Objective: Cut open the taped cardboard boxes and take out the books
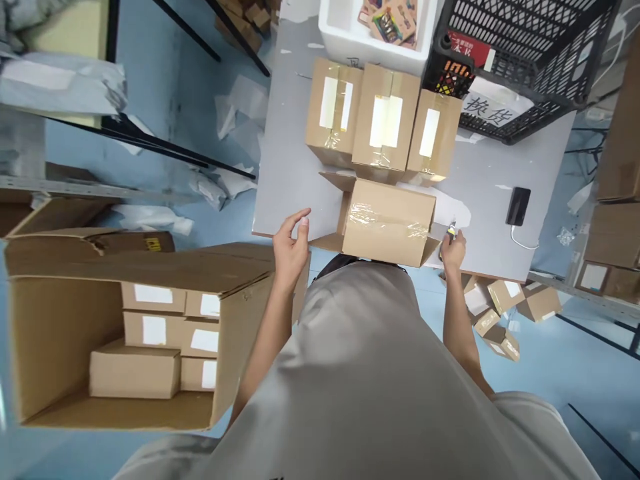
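Note:
At the near edge of the table lies a cardboard box (387, 217), clear tape across its upper face and its flaps spread out at both ends. To the left of it my left hand (291, 250) hovers near a flap, empty, thumb and fingers apart. My right hand (453, 252) is closed around a utility knife (451, 231) with yellow and black parts, just right of the box. Behind this box stand three taped cartons with white labels: a left carton (334, 110), a middle carton (386, 120) and a right carton (434, 137).
A white foam bin (327, 30) with small packets and a black plastic crate (520, 80) are at the table's far side. A phone (519, 205) with a cable lies right. A large open carton (60, 333) holding boxes stands left; several boxes (505, 297) lie below right.

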`<state>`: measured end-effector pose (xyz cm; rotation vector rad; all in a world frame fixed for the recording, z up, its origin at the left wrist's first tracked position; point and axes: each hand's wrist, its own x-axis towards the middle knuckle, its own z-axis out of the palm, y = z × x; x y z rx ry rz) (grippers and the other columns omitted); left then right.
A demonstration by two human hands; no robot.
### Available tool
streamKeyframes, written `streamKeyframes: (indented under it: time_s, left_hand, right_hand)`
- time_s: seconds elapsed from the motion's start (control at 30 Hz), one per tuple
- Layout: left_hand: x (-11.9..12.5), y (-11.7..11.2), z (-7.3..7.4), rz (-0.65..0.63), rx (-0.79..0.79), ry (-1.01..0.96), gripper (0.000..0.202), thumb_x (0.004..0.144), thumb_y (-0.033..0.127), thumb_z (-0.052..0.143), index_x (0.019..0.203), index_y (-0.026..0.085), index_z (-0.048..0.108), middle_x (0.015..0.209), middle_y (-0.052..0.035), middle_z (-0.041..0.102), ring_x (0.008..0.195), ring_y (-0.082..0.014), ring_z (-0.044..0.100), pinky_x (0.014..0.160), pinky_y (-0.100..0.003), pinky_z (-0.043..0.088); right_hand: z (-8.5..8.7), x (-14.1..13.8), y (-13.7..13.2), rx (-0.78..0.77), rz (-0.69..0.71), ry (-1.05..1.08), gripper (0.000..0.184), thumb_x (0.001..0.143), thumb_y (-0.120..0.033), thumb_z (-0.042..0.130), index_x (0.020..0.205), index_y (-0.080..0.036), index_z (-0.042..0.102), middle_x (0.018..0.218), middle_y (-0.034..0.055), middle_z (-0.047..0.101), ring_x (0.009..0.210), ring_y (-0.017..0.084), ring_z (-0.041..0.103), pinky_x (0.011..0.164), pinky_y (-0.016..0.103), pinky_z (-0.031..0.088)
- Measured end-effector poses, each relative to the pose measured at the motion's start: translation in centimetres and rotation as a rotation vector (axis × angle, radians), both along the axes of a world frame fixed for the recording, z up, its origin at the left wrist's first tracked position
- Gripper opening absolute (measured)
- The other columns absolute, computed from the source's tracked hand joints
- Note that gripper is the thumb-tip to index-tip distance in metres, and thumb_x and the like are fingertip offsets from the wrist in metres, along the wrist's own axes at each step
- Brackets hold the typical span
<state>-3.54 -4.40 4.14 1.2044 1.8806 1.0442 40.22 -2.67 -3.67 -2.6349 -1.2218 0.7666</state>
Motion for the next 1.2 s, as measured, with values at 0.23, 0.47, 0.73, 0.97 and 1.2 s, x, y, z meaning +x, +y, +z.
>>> streamKeyframes:
  time_s: [0.23, 0.47, 0.73, 0.97, 1.2]
  left_hand:
    - [-1.8, 0.1, -7.4, 0.259, -0.368, -0.536, 0.069, 0.109, 0.078, 0.048, 0.129, 0.019, 0.078, 0.152, -0.0216, 0.076, 0.146, -0.0355, 0.071, 0.126, -0.055, 0.052]
    - [-2.0, 2.4, -11.7, 0.220, -0.541, -0.632, 0.064, 0.104, 0.076, 0.057, 0.126, 0.018, 0.075, 0.156, -0.0253, 0.072, 0.150, -0.0353, 0.066, 0.118, -0.048, 0.055]
    - [-0.4, 6.2, -12.2, -0.113, -0.715, -0.560, 0.070, 0.070, 0.075, 0.093, 0.106, 0.017, 0.076, 0.106, -0.0163, 0.083, 0.117, -0.0305, 0.075, 0.097, -0.038, 0.058]
    - [2.0, 8.2, -8.9, -0.262, -0.618, -0.582, 0.051, 0.071, 0.062, 0.095, 0.088, 0.018, 0.079, 0.078, -0.0057, 0.077, 0.090, -0.0274, 0.071, 0.079, -0.035, 0.057]
    - [-4.5, 7.5, -4.6, -0.153, -0.471, -0.286, 0.026, 0.077, 0.043, 0.081, 0.076, 0.019, 0.073, 0.070, -0.0007, 0.068, 0.075, -0.0208, 0.061, 0.068, -0.030, 0.046]
  right_hand:
    - [9.4, -7.2, -0.5, 0.216, 0.112, 0.363, 0.081, 0.112, -0.082, 0.036, 0.157, -0.022, 0.067, 0.146, 0.0175, 0.078, 0.125, 0.031, 0.076, 0.105, 0.045, 0.061]
    - [11.0, -11.0, 1.0, 0.259, 0.155, 0.209, 0.074, 0.106, -0.081, 0.047, 0.138, -0.022, 0.076, 0.127, 0.0167, 0.085, 0.109, 0.032, 0.077, 0.102, 0.043, 0.058]
    - [10.1, -3.9, -0.4, 0.372, 0.055, 0.403, 0.078, 0.090, -0.094, 0.058, 0.099, -0.018, 0.074, 0.098, 0.0106, 0.081, 0.094, 0.026, 0.070, 0.084, 0.035, 0.057]
    - [9.5, -0.6, -2.2, 0.349, -0.122, 0.556, 0.081, 0.079, -0.098, 0.070, 0.100, -0.020, 0.075, 0.097, 0.0097, 0.083, 0.092, 0.028, 0.074, 0.081, 0.038, 0.061]
    - [5.2, -3.6, -1.5, 0.257, -0.177, 0.727, 0.083, 0.077, -0.101, 0.067, 0.107, -0.024, 0.073, 0.100, 0.0106, 0.085, 0.107, 0.032, 0.080, 0.091, 0.043, 0.065]
